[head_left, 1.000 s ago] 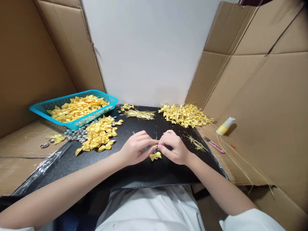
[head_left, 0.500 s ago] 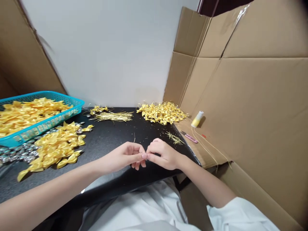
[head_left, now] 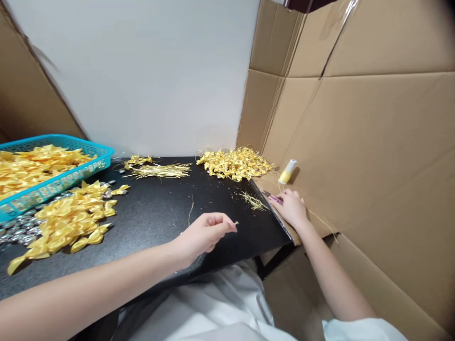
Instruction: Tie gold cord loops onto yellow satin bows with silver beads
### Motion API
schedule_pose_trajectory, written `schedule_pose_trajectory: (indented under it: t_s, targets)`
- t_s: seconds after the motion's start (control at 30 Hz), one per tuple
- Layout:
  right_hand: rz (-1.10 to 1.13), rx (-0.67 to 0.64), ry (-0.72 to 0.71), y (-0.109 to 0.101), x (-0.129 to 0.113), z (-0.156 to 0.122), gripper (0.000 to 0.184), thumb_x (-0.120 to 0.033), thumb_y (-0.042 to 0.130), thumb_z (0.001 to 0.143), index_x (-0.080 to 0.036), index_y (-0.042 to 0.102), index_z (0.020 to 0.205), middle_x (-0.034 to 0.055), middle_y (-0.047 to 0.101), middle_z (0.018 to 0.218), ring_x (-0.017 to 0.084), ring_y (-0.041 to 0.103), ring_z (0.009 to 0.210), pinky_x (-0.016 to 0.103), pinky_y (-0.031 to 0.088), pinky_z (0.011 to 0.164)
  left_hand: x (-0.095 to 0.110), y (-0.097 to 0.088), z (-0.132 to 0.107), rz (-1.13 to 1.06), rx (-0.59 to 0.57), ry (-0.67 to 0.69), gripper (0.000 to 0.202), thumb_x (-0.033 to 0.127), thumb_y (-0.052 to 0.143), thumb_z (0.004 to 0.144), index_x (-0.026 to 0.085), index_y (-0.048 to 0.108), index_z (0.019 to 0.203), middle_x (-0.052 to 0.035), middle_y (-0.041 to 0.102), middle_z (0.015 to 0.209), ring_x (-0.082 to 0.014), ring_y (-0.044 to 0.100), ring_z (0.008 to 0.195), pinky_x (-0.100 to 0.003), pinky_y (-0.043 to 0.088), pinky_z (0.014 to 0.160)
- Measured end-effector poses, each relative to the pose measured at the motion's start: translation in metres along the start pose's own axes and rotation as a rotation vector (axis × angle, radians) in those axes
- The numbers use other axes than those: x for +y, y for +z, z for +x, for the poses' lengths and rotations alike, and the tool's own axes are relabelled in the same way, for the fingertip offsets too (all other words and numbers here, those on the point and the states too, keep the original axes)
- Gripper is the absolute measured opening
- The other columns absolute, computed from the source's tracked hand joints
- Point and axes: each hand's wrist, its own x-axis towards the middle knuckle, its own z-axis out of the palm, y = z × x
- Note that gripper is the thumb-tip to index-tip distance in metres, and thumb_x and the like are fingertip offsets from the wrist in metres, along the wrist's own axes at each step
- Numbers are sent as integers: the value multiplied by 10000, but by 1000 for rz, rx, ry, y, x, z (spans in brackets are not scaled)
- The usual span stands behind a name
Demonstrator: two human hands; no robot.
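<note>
My left hand (head_left: 208,234) is held over the black table's front part, thumb and fingertips pinched on a small yellow bit of cord (head_left: 236,223). A thin gold cord (head_left: 191,210) rises behind this hand; the rest of what it holds is hidden by the fingers. On the cardboard at the right, my right hand (head_left: 293,208) has its fingers closed around the handle of pink thread snips (head_left: 276,199), whose blades point to the far left. A small heap of cord offcuts (head_left: 254,201) lies left of the snips.
At the left stands a blue basket (head_left: 64,179) of yellow ribbon pieces. Before it lie yellow bows (head_left: 73,215) and silver beads (head_left: 23,227). Cut gold cords (head_left: 159,170) and a finished-looking bow pile (head_left: 234,163) lie farther back. A thread spool (head_left: 287,172) stands near the cardboard wall (head_left: 377,142).
My right hand has left my left hand's fingertips and moved right onto the thread snips. My left hand stays nearly in place, still pinching. The view has shifted slightly to the right.
</note>
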Motion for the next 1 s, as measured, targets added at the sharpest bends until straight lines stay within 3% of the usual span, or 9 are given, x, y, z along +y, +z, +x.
schedule_pose_trajectory:
  t_s: [0.17,0.23,0.3,0.4,0.5,0.57,0.63,0.8,1.0]
  targets:
    - [-20,40,21,5,-12,2,261,-347,533,909,-153,691,836,166,631,988,326,519,968,467,410,798,-1,15,7,19,60,30,319,467,687,695,175,565,725,108,242,462,-56,137,439,-220,74,417]
    - [68,63,70,6,-12,5,243,-329,514,913,-145,656,841,179,625,981,321,524,961,459,408,810,-2,18,11,9,80,58,311,463,688,692,175,578,731,107,246,456,-57,137,437,-222,70,415]
    - [280,57,126,8,-10,6,226,-329,472,925,-154,602,863,148,623,918,279,549,895,417,424,792,-3,21,16,-3,105,102,310,464,687,693,171,596,734,103,260,454,-56,147,432,-223,76,414]
    - [744,-34,142,6,-10,-3,227,-400,420,934,-194,514,910,25,560,753,169,529,670,296,432,643,-5,26,26,0,135,181,325,477,691,694,160,628,723,84,325,468,-53,197,432,-218,108,414]
    - [1143,-202,133,1,-17,-23,383,-597,434,876,-218,488,895,-60,418,663,83,347,477,204,294,459,-7,31,39,16,141,254,340,486,698,696,150,651,717,66,389,486,-53,242,439,-206,157,418]
    - [1282,-308,162,-4,-24,-37,500,-694,441,824,-203,516,880,-82,333,631,50,211,426,190,175,411,-8,35,49,25,141,294,344,490,695,704,149,655,721,57,424,496,-55,277,440,-197,199,423]
    - [1330,-356,186,-7,-30,-48,558,-737,454,789,-185,533,816,-91,283,602,38,157,415,195,123,401,-8,39,59,33,147,331,339,486,687,713,149,653,725,41,478,527,-62,336,450,-192,250,432]
    - [1350,-320,178,-5,-37,-55,567,-748,485,768,-184,506,711,-86,277,562,45,171,430,201,114,399,-5,44,85,92,182,426,270,422,651,743,152,646,741,-6,600,650,-97,486,536,-192,355,467]
    - [1361,-295,186,0,-40,-48,577,-762,504,737,-188,497,681,-87,279,542,46,170,424,202,106,389,-8,43,102,165,222,438,224,372,625,747,151,642,715,-13,623,652,-101,496,539,-196,368,474]
